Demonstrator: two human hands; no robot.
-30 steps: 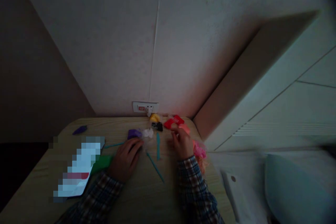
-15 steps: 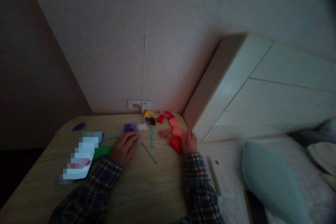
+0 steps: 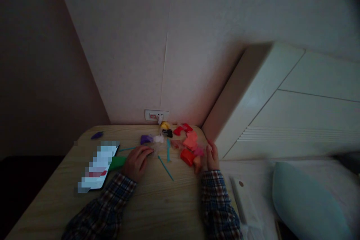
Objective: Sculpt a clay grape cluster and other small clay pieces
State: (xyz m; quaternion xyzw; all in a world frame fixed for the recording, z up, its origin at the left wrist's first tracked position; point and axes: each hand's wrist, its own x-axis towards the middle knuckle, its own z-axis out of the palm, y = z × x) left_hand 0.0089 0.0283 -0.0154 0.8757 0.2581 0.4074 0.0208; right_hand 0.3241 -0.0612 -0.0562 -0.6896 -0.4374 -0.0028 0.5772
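Presently, 2 teal tools [image 3: 165, 168] lie between left hand [image 3: 137, 162] and right hand [image 3: 213, 156].

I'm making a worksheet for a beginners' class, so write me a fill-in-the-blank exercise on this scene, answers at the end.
1. The green piece lies between the phone and the person's ____ hand.
2. The bright pink piece is nearer to the person's ____ hand.
3. Of the yellow and black pieces, the one closer to the wall socket is ____.
4. The small piece lying apart near the table's far left corner is ____.

Missing words: left; right; yellow; purple.
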